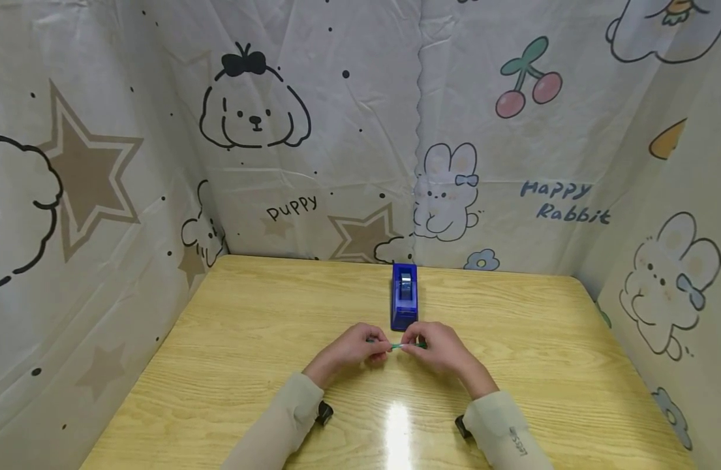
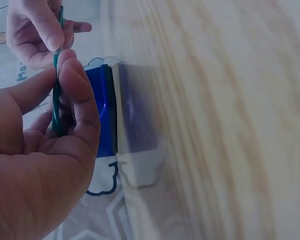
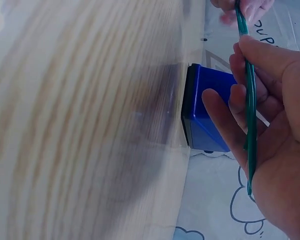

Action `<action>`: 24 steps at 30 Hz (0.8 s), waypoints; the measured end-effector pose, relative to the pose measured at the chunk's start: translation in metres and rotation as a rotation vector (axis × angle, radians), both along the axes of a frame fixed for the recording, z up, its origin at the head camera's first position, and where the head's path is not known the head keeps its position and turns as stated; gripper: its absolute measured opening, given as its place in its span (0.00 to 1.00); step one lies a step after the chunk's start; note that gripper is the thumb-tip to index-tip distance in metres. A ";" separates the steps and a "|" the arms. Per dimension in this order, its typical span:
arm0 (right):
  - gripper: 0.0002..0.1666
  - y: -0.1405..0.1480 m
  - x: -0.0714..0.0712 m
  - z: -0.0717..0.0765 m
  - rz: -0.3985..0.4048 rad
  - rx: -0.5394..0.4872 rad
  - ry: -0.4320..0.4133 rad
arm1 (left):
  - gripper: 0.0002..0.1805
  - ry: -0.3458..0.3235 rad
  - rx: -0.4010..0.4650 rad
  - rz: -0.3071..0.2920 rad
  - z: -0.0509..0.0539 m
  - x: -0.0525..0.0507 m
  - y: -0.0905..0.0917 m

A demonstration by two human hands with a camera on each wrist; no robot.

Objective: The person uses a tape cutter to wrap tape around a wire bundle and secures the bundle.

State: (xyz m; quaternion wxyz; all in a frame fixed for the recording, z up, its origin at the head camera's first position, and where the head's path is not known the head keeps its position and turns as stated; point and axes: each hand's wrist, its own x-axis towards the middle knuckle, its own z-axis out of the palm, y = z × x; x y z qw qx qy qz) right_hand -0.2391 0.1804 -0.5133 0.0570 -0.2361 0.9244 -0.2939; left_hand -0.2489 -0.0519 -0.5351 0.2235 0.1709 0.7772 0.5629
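Both hands hold one thin green strip point(image 1: 396, 346) above the table, just in front of a blue tape dispenser point(image 1: 404, 318). My left hand point(image 1: 362, 344) pinches it between thumb and fingertips, and part of it runs back into the palm in the left wrist view. Close beside it, my right hand point(image 1: 439, 347) pinches the strip with thumb and index finger. In the right wrist view the strip point(image 3: 250, 100) passes along the palm, its end hanging free near the heel of the hand. The exact kind of strip cannot be told.
The dispenser, with a roll of clear tape point(image 1: 405, 284) in it, stands near the back edge of the wood-grain table point(image 1: 266, 294). A printed cloth point(image 1: 360, 117) surrounds the table at the back and both sides.
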 end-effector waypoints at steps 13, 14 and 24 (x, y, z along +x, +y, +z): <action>0.05 0.000 0.001 0.000 -0.032 -0.041 -0.049 | 0.10 0.051 -0.004 -0.012 0.005 0.001 0.001; 0.05 0.000 0.001 0.000 -0.035 -0.045 -0.053 | 0.10 0.057 -0.006 -0.010 0.006 0.001 0.001; 0.04 0.003 -0.001 -0.001 -0.051 -0.078 -0.066 | 0.11 0.072 -0.023 -0.002 0.004 0.001 -0.001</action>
